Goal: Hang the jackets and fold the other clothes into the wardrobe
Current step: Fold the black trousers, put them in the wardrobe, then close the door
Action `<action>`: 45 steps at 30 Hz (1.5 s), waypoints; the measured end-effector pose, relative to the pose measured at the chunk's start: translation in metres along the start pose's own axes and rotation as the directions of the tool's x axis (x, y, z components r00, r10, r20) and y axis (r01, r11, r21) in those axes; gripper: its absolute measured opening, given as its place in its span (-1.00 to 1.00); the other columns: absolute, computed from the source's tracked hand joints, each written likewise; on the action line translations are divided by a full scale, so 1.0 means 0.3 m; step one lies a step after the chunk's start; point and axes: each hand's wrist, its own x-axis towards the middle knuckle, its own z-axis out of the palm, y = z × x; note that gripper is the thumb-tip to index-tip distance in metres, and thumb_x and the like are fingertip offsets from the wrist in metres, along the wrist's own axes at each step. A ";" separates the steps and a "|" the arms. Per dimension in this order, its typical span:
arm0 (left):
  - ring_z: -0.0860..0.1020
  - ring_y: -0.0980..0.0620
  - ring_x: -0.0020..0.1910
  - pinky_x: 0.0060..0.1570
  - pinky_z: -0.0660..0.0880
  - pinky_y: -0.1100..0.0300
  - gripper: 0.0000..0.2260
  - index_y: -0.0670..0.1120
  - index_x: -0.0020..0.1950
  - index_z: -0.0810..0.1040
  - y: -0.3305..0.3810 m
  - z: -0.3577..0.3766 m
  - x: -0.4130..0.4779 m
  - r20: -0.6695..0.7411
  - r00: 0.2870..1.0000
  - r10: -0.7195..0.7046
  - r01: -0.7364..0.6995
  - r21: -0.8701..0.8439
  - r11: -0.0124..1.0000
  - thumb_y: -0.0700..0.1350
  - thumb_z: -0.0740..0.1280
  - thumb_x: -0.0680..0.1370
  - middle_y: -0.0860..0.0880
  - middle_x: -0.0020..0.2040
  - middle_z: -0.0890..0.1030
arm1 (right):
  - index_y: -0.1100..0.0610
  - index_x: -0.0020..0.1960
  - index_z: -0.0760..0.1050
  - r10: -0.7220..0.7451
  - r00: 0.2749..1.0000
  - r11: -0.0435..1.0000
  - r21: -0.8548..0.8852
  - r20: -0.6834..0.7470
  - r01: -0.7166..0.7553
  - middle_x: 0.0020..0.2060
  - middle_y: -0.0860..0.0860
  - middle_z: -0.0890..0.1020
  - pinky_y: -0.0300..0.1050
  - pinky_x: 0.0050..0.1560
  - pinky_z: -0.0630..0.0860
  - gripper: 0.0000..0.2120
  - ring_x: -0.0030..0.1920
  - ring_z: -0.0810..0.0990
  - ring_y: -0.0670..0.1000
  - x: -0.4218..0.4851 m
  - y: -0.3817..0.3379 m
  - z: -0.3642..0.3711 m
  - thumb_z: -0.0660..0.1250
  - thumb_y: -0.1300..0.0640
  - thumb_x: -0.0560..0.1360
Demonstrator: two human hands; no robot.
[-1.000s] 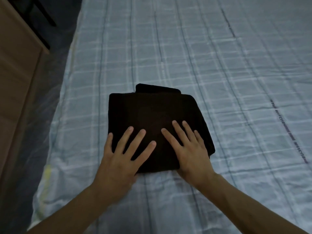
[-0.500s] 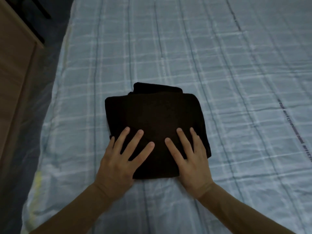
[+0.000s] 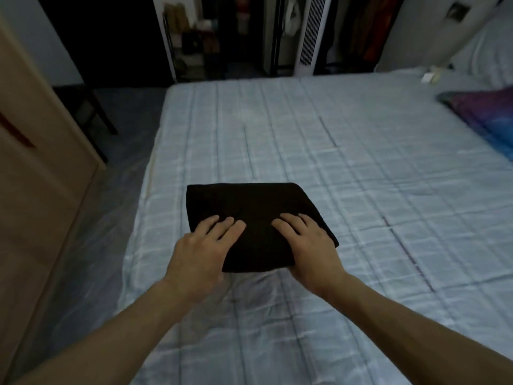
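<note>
A dark folded garment [image 3: 249, 204] lies on the bed [image 3: 347, 168] just below the middle of the view, near the mattress's 9 o'clock edge. That spot is probably chosen because the flat sheet gives room to fold and the wooden panel [image 3: 41, 195] at 9 o'clock, possibly the wardrobe, is close by. The left hand [image 3: 205, 245] and the right hand [image 3: 308, 245] lie side by side on the near half of the bundle, fingers spread and laid flat on top, one toward each near corner, likely to press the layers down so the fold holds, or to ready a lift. Both thumbs are hidden, so I cannot tell whether they hook under the near edge. The cloth is too dark to show seams or what kind of garment it is. At 12 o'clock an open closet [image 3: 347, 37] is murky, and a colourful cloth [image 3: 488, 118] at 2 o'clock is cut off.
</note>
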 end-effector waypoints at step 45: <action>0.37 -0.08 0.44 0.05 0.60 -0.06 -0.17 0.12 0.55 0.14 0.653 -1.610 -2.288 -0.307 0.418 -0.855 0.899 0.276 0.340 0.01 0.45 0.35 0.07 0.49 0.37 | -0.05 0.51 0.23 -0.943 0.235 0.225 0.068 -0.235 0.972 0.41 -0.05 0.38 0.08 0.29 0.47 -0.21 0.37 0.40 0.09 -1.223 -1.646 -1.214 0.51 0.00 0.37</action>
